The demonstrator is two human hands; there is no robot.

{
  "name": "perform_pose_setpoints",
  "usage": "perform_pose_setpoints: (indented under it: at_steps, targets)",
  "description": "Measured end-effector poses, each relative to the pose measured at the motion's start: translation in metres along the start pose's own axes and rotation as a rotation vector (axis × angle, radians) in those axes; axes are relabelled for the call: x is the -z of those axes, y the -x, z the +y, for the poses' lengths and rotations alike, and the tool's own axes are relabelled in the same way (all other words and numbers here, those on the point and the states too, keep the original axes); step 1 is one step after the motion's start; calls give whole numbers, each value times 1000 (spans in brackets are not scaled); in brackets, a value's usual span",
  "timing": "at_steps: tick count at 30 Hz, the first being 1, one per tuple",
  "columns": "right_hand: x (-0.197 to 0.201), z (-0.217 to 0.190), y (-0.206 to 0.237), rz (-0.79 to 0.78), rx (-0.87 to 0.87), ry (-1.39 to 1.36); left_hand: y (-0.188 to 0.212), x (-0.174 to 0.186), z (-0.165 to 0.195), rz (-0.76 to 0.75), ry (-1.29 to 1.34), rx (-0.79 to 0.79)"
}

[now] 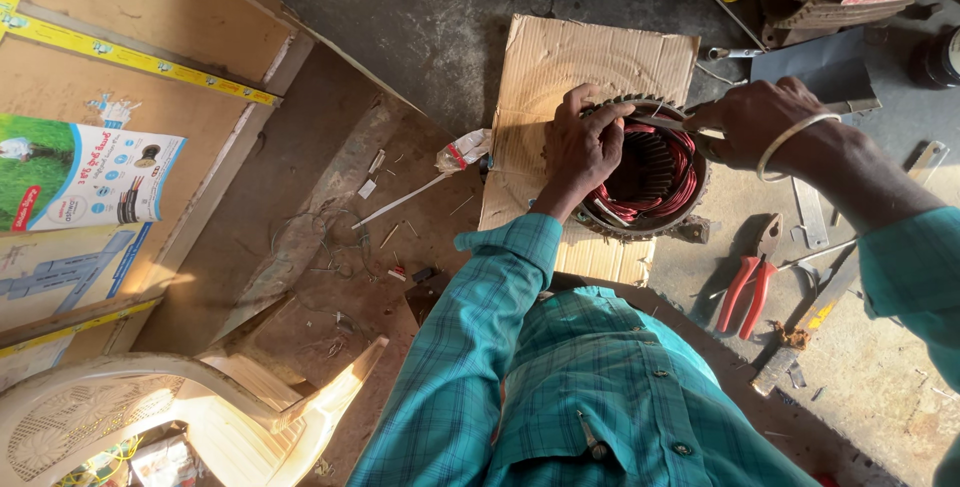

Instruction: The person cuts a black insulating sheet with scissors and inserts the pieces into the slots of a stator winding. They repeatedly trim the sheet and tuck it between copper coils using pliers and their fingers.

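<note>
Red copper windings (668, 172) already sit in the round metal stator (650, 217), steadied under the flat-spread left hand (585, 147), while the right hand (750, 122) pinches a thin metal tool (665, 123), finishing unfinished.

Floor (420, 17): grey concrete, stained, dusty; wire scraps and metal offcuts scattered near centre. Plywood panels (150, 7) at 10 o'clock, yellow edge strips, printed poster (90, 172) attached at 9 o'clock. White plastic chair (150, 397) at 7 o'clock. Flattened cardboard sheet (590, 57) at 12 o'clock. Light: strong warm sunlight, hard shadows, brightest at 7 and 4 o'clock.
</note>
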State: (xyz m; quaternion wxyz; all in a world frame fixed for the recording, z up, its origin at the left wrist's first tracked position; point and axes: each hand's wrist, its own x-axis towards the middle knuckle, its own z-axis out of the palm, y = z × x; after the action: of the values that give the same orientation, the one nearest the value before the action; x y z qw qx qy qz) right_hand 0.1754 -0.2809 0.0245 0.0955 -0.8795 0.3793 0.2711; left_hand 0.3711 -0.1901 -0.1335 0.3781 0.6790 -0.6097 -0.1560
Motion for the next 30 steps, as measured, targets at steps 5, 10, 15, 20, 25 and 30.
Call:
perform_pose_setpoints:
  at_steps: [5,10,15,20,25,30]
  targets:
    - [9,-11,-12,-46,-6,39,0,-2,0,49,34,-20]
    - [10,-6,-31,-167,-9,73,1,-2,-1,37,20,-9]
    - [-10,18,-29,-151,-42,-30,0,4,1,19,35,15]
    - [-90,67,22,273,-57,-445,0,9,4,3,77,73]
    - [-212,86,88,1158,-645,-1996,1,8,6,12,119,41]
    - [-303,31,158,1199,-862,-2458,2,9,11,136,69,-81]
